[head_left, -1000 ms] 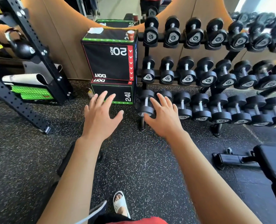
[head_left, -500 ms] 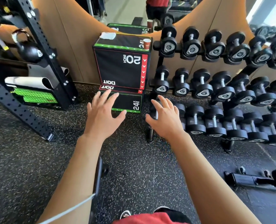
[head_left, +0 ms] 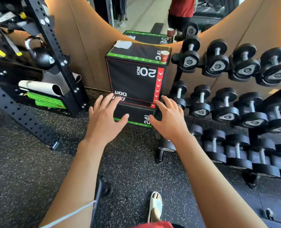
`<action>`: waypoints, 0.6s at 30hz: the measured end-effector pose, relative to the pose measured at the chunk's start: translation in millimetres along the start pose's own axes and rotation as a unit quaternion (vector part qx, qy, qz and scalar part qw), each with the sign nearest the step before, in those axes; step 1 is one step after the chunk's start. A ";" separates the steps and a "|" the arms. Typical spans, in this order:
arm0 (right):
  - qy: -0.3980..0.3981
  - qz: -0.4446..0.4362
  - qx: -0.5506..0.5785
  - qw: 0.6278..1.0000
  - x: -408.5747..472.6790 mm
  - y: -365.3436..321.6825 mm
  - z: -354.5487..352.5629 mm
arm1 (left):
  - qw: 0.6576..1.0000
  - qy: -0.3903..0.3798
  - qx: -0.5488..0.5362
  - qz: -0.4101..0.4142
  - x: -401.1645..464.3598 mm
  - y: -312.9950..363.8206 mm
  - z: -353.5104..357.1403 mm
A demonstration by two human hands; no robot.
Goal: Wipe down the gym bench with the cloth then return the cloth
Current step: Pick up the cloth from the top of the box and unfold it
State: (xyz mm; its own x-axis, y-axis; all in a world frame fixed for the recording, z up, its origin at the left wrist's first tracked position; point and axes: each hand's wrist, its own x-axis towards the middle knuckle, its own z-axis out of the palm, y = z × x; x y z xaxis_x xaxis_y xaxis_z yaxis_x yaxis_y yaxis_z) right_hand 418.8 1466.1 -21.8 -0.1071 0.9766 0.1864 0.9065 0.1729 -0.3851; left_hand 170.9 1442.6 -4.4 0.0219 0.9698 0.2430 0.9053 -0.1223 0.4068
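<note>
White folded cloth [head_left: 122, 44] on the plyo box's [head_left: 133, 79] back-left corner looks soft, light; pinch its edge; left hand [head_left: 106, 120] and right hand [head_left: 168, 120] spread, empty

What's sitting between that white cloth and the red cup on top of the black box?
Nothing: in the head view, only bare black box top lies between the white cloth at the back left corner and the red cup at the front right corner.

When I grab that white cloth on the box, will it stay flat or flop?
The white cloth looks soft and folded, so it will likely droop and unfold. It seems thin, so probably light. The red cup stands at the far corner, so it likely won't tip.
</note>
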 end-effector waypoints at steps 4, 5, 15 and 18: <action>-0.012 -0.012 0.004 1.000 56.0 34.6 -3.9 | 1.000 -0.001 0.009 -0.014 53.2 20.4 18.5; -0.015 -0.016 0.006 1.000 69.8 43.4 -5.0 | 1.000 0.003 0.011 -0.017 66.1 25.5 22.2; -0.033 -0.051 0.034 0.998 176.8 85.7 1.5 | 0.999 0.013 0.023 -0.042 156.4 44.0 46.6; -0.033 -0.056 0.038 0.997 202.8 88.0 8.8 | 0.998 0.013 0.023 -0.048 183.1 37.9 52.1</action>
State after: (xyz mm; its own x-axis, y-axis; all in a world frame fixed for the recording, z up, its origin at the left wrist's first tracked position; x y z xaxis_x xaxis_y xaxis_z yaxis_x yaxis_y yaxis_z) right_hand 473.3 1680.5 -25.8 -0.2347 0.9567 0.1721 0.8545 0.2875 -0.4326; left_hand 231.3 1626.6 9.7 -0.0765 0.9705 0.2287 0.9216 -0.0187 0.3877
